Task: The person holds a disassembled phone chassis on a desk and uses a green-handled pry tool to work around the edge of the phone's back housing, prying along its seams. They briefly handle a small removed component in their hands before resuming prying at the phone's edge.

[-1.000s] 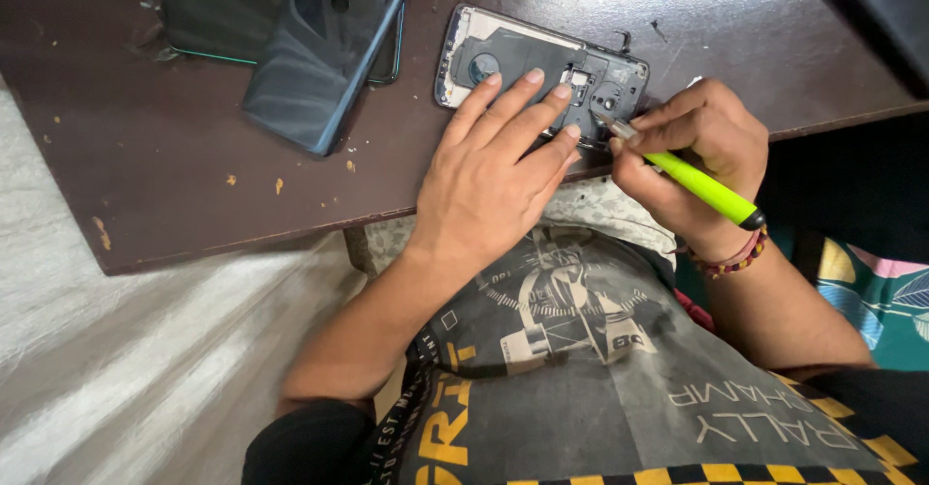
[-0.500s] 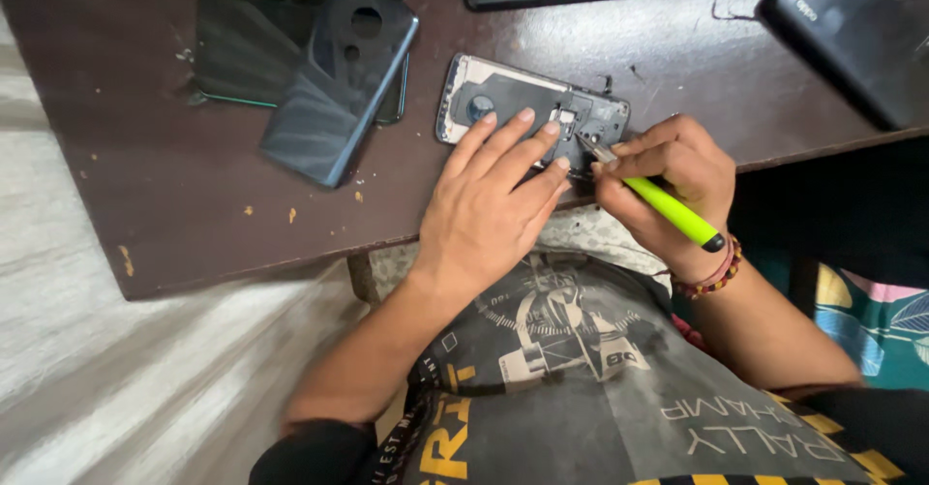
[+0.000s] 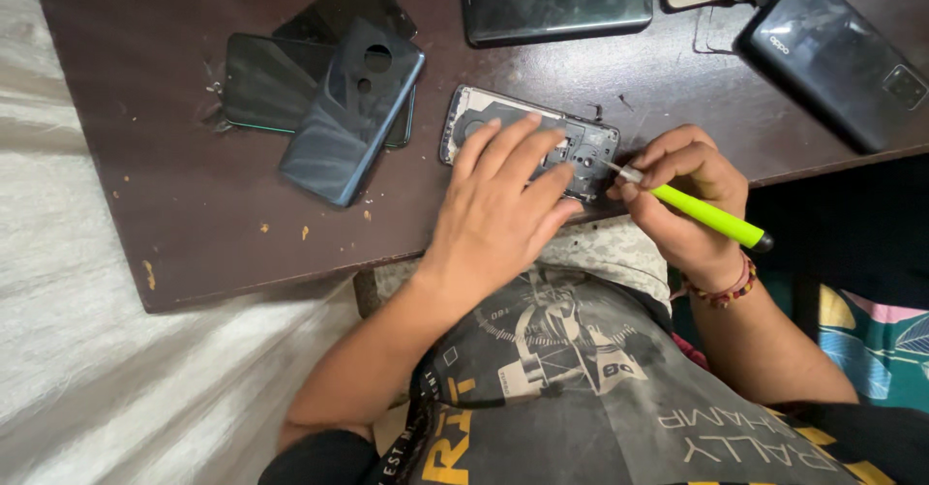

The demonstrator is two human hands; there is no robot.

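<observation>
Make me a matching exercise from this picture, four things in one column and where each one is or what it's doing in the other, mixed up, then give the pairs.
Things:
1. left hand
2. right hand
3. blue back cover
4. opened phone

Places or states:
A. lies on top of dark phones at the left of the table
B. lies near the table's front edge, its insides showing
C. grips the green screwdriver, tip at the phone
D. pressed flat on the phone, fingers spread

Pairs: 1-D, 2-C, 3-A, 4-B
</observation>
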